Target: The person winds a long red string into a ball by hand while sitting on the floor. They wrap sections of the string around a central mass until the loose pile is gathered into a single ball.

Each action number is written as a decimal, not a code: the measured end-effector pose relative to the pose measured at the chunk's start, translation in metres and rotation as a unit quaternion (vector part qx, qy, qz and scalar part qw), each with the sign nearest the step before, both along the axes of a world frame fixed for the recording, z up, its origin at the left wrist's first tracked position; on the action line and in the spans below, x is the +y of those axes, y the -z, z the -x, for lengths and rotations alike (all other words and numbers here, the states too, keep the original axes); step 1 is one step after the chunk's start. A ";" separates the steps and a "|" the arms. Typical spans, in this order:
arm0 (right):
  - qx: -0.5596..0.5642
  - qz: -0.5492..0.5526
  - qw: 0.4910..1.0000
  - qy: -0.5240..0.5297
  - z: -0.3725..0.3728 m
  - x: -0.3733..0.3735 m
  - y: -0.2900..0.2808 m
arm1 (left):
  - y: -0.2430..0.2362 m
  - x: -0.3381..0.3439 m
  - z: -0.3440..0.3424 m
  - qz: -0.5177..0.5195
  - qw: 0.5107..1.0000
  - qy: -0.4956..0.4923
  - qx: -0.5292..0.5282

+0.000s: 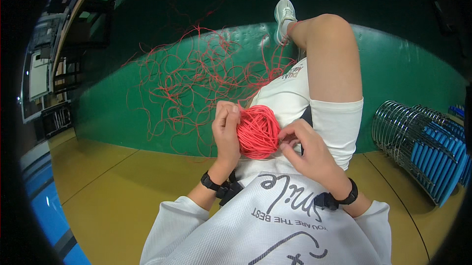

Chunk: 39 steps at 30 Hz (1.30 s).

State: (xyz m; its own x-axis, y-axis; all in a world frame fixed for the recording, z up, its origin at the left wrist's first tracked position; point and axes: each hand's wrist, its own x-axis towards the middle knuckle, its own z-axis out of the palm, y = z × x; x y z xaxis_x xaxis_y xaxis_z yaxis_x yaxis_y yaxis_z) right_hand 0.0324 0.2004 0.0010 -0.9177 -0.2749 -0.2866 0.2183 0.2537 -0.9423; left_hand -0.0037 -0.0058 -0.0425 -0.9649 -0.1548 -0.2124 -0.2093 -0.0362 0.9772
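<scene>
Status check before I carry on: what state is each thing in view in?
Red cord ball: wound, held up at the lap
Loose red cord: unwound, tangled across the green surface
Left hand: curled against the ball's left side
Right hand: bent at its right side; grip unclear
Black wrist straps: fastened
White shoe: worn
Chrome-and-blue stack: nested together

The ball of red cord [258,132] looks matt and ridged by its strands; loose cord [211,66], equally matt, nears the far edge of the smooth, glossy green surface [108,105]. The shirt [206,238] is textured matt cloth, the shorts [337,120] smoother cloth. Stacked furniture [425,149] shows shiny metal loops [393,126] and blue, plastic-looking panels [447,164].
</scene>
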 end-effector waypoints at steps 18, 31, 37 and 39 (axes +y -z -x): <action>0.201 -0.071 0.974 -0.084 0.006 -0.003 0.015 | 0.012 0.001 -0.013 0.117 0.990 -0.003 0.078; 0.206 -0.109 0.969 -0.081 0.003 -0.015 0.020 | 0.013 -0.001 -0.015 0.018 0.994 -0.056 -0.091; 0.233 -0.130 0.958 -0.109 0.002 -0.008 0.014 | -0.019 -0.006 -0.037 0.086 0.990 0.063 -0.096; 0.240 -0.134 0.955 -0.115 0.002 -0.007 0.010 | -0.024 -0.010 -0.038 0.067 0.985 0.087 -0.132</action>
State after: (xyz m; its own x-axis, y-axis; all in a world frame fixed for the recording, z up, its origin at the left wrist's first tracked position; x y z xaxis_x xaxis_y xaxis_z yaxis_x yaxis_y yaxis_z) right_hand 0.0308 0.1931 -0.0088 -0.8857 -0.4599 0.0634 -0.3123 0.4892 -0.8143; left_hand 0.0348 -0.0156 -0.0189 -0.8934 -0.0358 -0.4479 -0.4479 0.1491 0.8816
